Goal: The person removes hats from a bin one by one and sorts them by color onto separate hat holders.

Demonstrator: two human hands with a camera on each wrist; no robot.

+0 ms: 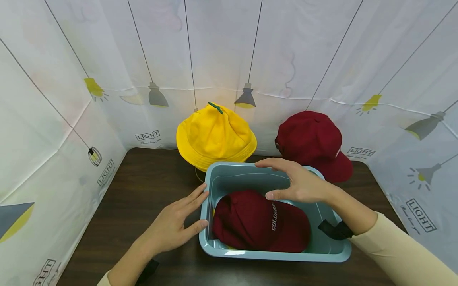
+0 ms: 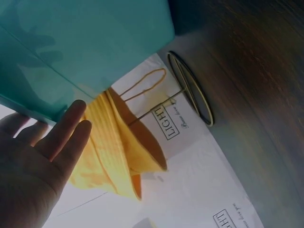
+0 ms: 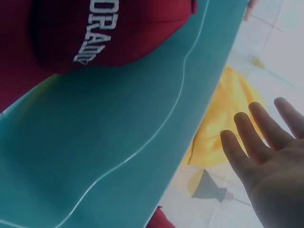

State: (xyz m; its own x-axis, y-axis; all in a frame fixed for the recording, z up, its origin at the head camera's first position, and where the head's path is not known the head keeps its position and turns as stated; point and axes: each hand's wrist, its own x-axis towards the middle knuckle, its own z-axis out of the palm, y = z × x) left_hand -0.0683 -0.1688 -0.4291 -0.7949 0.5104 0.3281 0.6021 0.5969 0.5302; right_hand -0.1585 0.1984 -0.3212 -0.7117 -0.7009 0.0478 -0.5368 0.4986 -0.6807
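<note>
A light blue plastic bin (image 1: 279, 256) stands on the table with a dark red baseball cap (image 1: 247, 222) lying inside it. White lettering runs across the cap's front, which also shows in the right wrist view. My left hand (image 1: 175, 222) is at the bin's left rim, its fingertips against the edge and its fingers fairly straight. Over the bin's back part is my right hand (image 1: 298, 184), thumb and fingers spread, holding nothing. Beneath the cap, small yellow bits peek out; what they belong to is hidden.
Behind the bin, a yellow bucket hat (image 1: 214, 137) with a green sprout sits on a wire stand (image 2: 192, 90). Another dark red cap (image 1: 309, 137) stands at the back right. A white curtain (image 1: 222, 51) printed with lamps surrounds the dark wooden table (image 1: 143, 178).
</note>
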